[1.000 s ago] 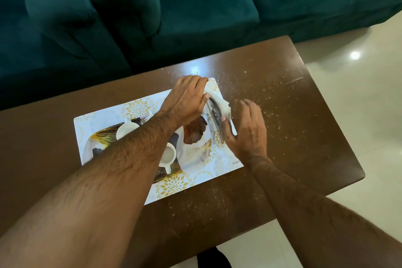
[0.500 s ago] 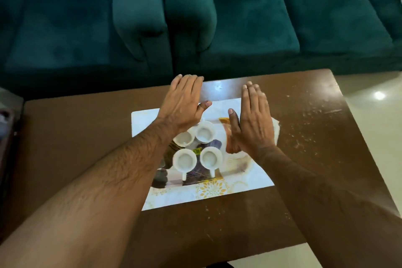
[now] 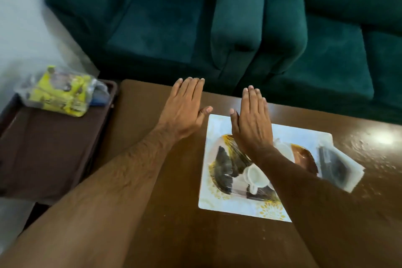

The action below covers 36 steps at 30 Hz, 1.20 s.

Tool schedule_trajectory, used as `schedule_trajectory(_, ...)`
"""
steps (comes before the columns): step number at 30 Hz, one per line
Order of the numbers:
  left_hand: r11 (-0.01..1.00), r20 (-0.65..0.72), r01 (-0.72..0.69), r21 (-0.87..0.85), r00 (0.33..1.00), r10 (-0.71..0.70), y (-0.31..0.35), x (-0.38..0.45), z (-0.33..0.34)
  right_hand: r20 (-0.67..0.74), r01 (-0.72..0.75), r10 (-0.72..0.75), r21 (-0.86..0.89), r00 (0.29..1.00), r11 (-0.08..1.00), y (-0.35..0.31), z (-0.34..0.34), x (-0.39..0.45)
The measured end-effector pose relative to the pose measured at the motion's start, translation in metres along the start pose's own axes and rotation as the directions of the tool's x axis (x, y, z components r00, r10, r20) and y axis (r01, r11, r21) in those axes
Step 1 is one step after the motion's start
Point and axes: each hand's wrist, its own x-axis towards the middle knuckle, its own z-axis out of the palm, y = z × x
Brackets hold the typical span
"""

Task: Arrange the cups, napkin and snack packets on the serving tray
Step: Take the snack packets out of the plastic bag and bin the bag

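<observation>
A white serving tray with a gold and dark feather print lies on the brown table. White cups stand on it, mostly hidden under my right forearm. A folded white and grey napkin lies on the tray's right end, overhanging its edge. My left hand hovers flat, fingers straight, over the table left of the tray. My right hand is flat too, above the tray's far left part. Both hold nothing. A clear bag of yellow snack packets sits on a side table at the left.
A dark brown side table adjoins the main table's left end. A dark green sofa runs along the far side. Pale floor shows at the far left.
The view has swung left, bringing the side table and snack bag into sight. Both hands left the napkin, flattened and lifted off the tray; they now sit further left relative to it.
</observation>
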Motion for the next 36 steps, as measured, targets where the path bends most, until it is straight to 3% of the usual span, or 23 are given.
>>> schedule_trajectory(12,0.967,-0.023,0.254,0.002,0.967,-0.254,-0.192,-0.083,-0.009,0.036,0.235,-0.238,0.077,0.971,0.969,-0.204,0.043,0.05)
schedule_trajectory(20,0.901,-0.05,0.434,-0.004,0.9,-0.434,-0.296,-0.137,-0.003,0.088,0.367,-0.377,0.111,0.922,0.924,-0.33,0.077,0.073)
schedule_trajectory(26,0.82,-0.056,0.569,-0.062,0.818,-0.572,-0.338,-0.162,0.02,0.143,0.464,-0.478,0.118,0.867,0.878,-0.395,0.1,0.087)
schedule_trajectory(33,0.73,-0.065,0.631,-0.262,0.744,-0.666,-0.36,-0.167,0.039,0.078,0.344,-0.366,0.205,0.928,0.916,-0.426,0.122,0.085)
schedule_trajectory(36,0.625,-0.069,0.662,-0.415,0.662,-0.747,-0.363,-0.161,0.042,0.075,0.257,-0.289,0.282,0.955,0.924,-0.427,0.126,0.085)
